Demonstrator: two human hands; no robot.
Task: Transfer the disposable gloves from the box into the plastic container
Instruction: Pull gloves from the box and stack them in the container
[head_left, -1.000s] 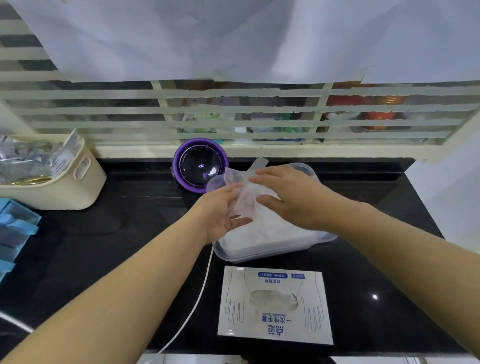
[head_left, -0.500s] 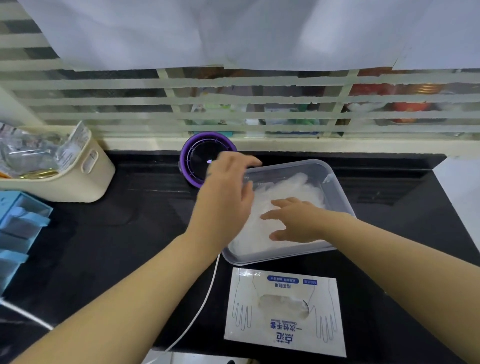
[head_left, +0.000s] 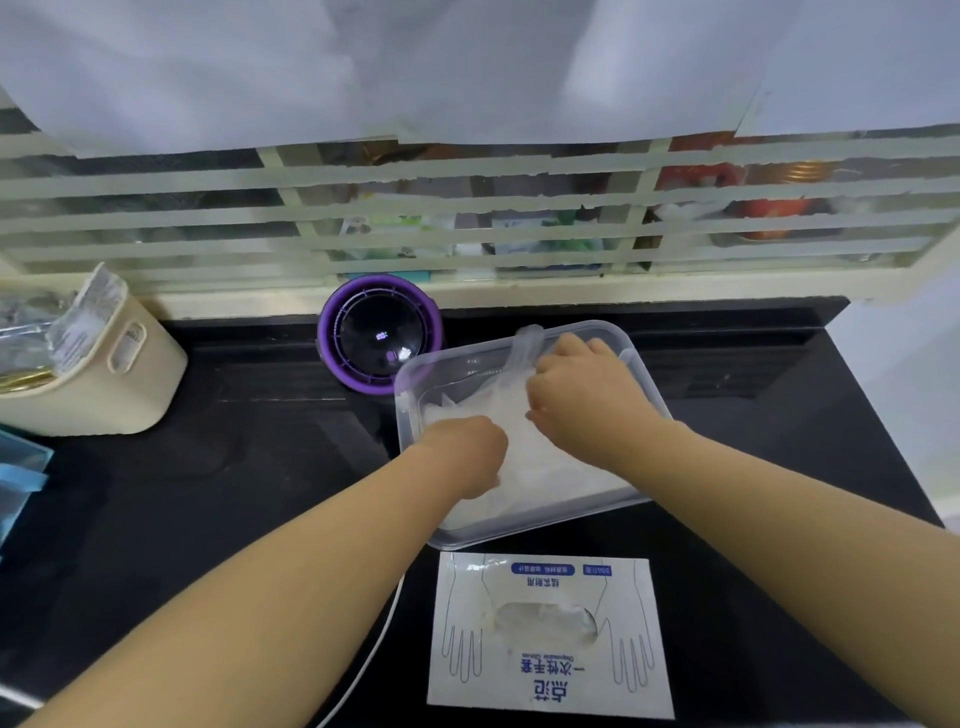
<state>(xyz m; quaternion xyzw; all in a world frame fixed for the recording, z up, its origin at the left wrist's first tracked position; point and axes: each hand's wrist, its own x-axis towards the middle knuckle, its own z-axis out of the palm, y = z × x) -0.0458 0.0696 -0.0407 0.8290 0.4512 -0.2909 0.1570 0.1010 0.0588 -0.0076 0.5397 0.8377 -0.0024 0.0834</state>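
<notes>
Gloves (head_left: 545, 483) are piled in plastic container (head_left: 410, 384), one fingertip draped over the far rim. They are gripped by right hand (head_left: 582, 400); left hand (head_left: 462, 452) is sunk in knuckles-up, grasp cannot be told. Tucking-in step is judged; next, box (head_left: 550, 634) on worktop (head_left: 208, 493) must be reached.

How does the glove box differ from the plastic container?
The glove box is flat, opaque white with blue print; the plastic container is clear with raised walls. The box lies untouched; the left hand and right hand are in the container, on the gloves. Both are rectangular and rest on the black counter.
</notes>
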